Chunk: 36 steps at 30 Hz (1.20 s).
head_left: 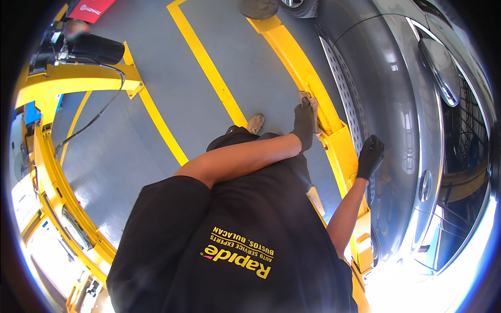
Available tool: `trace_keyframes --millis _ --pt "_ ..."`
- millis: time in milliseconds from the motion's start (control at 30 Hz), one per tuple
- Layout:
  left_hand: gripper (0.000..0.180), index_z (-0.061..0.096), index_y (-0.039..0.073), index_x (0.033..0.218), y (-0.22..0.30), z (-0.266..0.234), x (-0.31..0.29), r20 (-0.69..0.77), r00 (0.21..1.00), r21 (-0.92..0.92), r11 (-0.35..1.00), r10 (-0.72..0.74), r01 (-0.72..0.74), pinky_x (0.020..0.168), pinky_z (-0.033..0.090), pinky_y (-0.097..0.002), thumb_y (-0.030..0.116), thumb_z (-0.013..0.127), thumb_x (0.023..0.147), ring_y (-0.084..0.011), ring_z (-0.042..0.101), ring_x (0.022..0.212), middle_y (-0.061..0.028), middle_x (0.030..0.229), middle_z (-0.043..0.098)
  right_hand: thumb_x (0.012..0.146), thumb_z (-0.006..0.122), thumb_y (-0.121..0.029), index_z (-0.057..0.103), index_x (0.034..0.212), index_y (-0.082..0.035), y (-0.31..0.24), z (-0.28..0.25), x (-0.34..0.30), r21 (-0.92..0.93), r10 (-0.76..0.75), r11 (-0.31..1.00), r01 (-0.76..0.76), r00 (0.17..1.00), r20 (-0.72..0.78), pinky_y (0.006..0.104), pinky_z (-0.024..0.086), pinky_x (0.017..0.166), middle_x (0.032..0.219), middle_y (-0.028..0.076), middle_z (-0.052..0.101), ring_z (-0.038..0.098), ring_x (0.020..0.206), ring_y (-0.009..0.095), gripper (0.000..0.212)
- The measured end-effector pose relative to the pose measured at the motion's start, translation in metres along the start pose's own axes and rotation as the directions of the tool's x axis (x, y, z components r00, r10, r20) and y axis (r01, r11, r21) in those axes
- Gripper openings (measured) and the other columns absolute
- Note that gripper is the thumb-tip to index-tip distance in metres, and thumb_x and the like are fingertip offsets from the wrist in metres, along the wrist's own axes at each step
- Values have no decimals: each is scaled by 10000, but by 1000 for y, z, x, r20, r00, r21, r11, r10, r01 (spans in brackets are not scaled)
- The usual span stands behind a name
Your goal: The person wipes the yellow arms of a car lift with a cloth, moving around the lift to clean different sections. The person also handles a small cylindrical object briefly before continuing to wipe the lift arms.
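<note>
My left hand [303,124], in a dark glove, is closed on a brownish-pink rag [314,106]. The rag lies against the side of a yellow lift arm [340,150]. On the far side of that arm, my right hand [371,152], also gloved, is beside the lower flank of a dark grey car [389,99]. Its fingers are curled; whether they hold anything is hidden. A perforated metal side step [344,83] runs along the car near this hand.
A round black lift pad [259,7] tops the lift arm's far end, near a car wheel [301,7]. Yellow lines [201,57] mark the grey floor. At left stand a yellow lift post frame [78,78], a black cylinder [99,48] and a hanging cable [107,99].
</note>
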State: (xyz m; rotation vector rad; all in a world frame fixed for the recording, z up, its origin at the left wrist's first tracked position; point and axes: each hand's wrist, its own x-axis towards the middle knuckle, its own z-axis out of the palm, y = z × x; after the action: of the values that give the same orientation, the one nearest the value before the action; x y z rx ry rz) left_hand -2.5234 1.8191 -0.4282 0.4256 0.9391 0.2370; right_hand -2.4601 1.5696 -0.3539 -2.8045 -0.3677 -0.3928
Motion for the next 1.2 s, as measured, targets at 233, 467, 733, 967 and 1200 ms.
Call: trace_keyframes --millis 233,467,733,967,1200 --pt "482 594 150 924 87 -11 9 242 969 -83 996 50 -31 458 457 -329 593 590 1115 -147 601 546 -25 701 583 1050 696 -211 771 1194 -75 2 -2 -5 68 26 997 -23 999 -33 479 597 897 1133 154 756 746 1019 374 212" --pt "522 655 24 1198 18 -21 -40 277 926 600 707 257 -376 858 594 -410 532 698 1085 -216 717 968 -144 1064 740 1027 733 -120 772 1205 -80 -27 -10 -8 120 63 992 -45 988 -143 450 609 905 1154 152 755 755 1036 357 187" --pt "412 694 50 1080 51 -50 26 592 702 641 298 395 -708 682 580 -356 461 727 1067 -145 675 766 -60 905 733 955 819 -274 751 1361 -170 -149 3 5 353 -269 896 268 962 -46 471 559 1000 1246 104 740 701 1163 348 424" --pt "467 692 7 1087 39 -65 25 527 834 783 287 162 -551 747 589 -371 454 807 1010 -184 708 818 -104 954 763 954 827 -339 738 1363 -175 -142 4 -1 466 -169 879 102 980 105 479 540 956 1197 87 745 716 1081 326 449" --pt "476 711 51 1125 97 -51 13 847 380 502 -324 371 -802 813 601 -491 369 919 839 -365 722 897 -117 921 704 978 793 -419 749 1335 -154 -147 11 -2 318 -187 937 147 977 99 484 523 930 1142 77 745 700 1068 325 448"
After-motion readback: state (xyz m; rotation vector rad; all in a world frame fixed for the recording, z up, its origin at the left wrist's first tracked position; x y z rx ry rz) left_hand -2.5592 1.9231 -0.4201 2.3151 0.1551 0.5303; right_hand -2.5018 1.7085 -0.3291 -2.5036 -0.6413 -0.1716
